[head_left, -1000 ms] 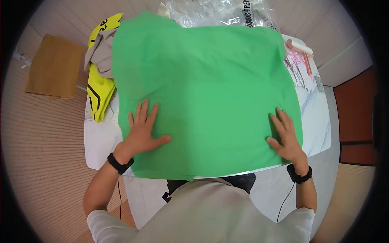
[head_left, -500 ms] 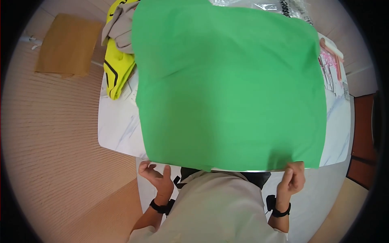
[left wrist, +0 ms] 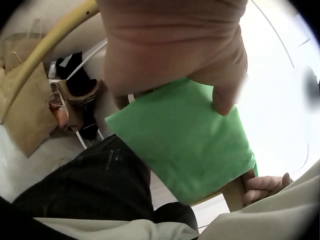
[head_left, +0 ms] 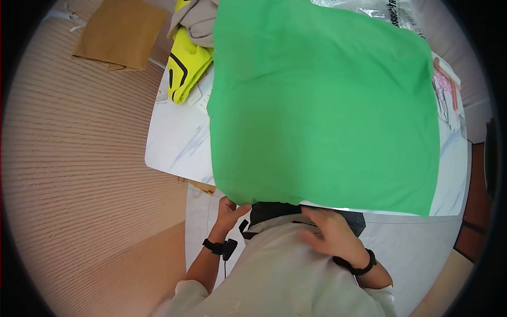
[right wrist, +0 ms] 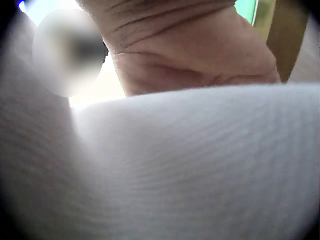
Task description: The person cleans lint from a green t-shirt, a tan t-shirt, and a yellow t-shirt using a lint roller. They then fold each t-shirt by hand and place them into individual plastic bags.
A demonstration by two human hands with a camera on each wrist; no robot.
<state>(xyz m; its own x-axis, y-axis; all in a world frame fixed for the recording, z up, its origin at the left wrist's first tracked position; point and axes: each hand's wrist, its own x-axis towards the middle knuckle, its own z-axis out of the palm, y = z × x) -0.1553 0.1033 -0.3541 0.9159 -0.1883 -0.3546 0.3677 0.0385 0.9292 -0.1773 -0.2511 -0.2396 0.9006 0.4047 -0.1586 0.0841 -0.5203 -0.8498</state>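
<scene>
A large green cloth (head_left: 327, 116) is spread over most of a white, marbled bench (head_left: 179, 142), with its near side laid along the near edge. At the near left corner the cloth is gripped by the left hand (head_left: 228, 212), with the fingers tucked beneath and the thumb laid on top; in the left wrist view a green flap is seen hanging from that hand. The right hand (head_left: 334, 233) is held in front of the pale shirt (head_left: 285, 274), close to the near edge, with its fingers extended and its thumb spread (the fingertips are blurred, so whether the cloth is touched cannot be told). The two hands are kept apart from each other.

At the far left, a yellow garment (head_left: 187, 68) with black markings is partly covered by a grey cloth (head_left: 199, 22). Farther left, folded brown paper (head_left: 121, 34) is seen beyond the bench. Clear plastic (head_left: 377, 9) is placed past the far edge of the green cloth, and a pink-and-white tool (head_left: 446, 72) is laid at the far right.
</scene>
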